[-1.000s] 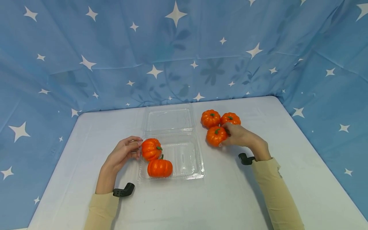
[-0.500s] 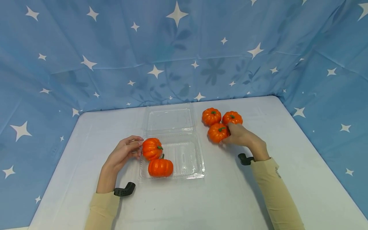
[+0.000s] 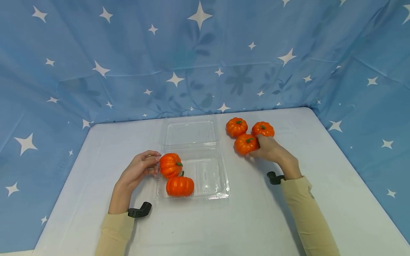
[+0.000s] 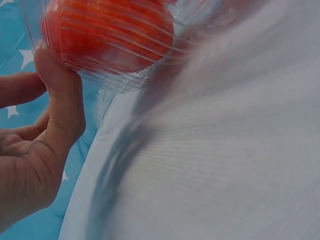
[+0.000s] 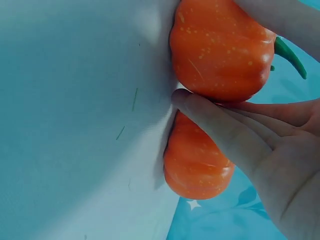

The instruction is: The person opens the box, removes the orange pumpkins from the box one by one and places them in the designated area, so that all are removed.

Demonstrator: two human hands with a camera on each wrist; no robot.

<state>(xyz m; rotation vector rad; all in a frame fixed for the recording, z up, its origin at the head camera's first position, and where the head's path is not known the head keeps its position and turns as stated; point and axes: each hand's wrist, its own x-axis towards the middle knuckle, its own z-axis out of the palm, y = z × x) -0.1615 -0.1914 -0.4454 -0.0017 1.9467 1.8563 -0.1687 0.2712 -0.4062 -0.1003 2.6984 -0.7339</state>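
Observation:
A clear plastic clamshell container (image 3: pixel 205 192) lies with its lid (image 3: pixel 192 133) folded back. Two orange toy pumpkins, an upper one (image 3: pixel 169 165) and a lower one (image 3: pixel 180 186), lie on their sides in its left part. My left hand (image 3: pixel 139 170) pinches the left rim; in the left wrist view the thumb (image 4: pixel 55 82) meets the ribbed wall. To the right of the container, my right hand (image 3: pixel 269 147) grips a third orange toy pumpkin (image 3: pixel 245 145) between thumb and fingers. That pumpkin's green stem (image 5: pixel 290 56) shows in the right wrist view.
Just behind the gripped pumpkin sit two more toy pumpkins, one at left (image 3: pixel 236 127) and one at right (image 3: pixel 263 129). The white tabletop (image 3: pixel 205 227) ends at a blue star-patterned curtain (image 3: pixel 205 92) at the back.
The gripped pumpkin has slid away from me with my right hand, and the two behind it have shifted back and farther apart. My left hand and the container stay put.

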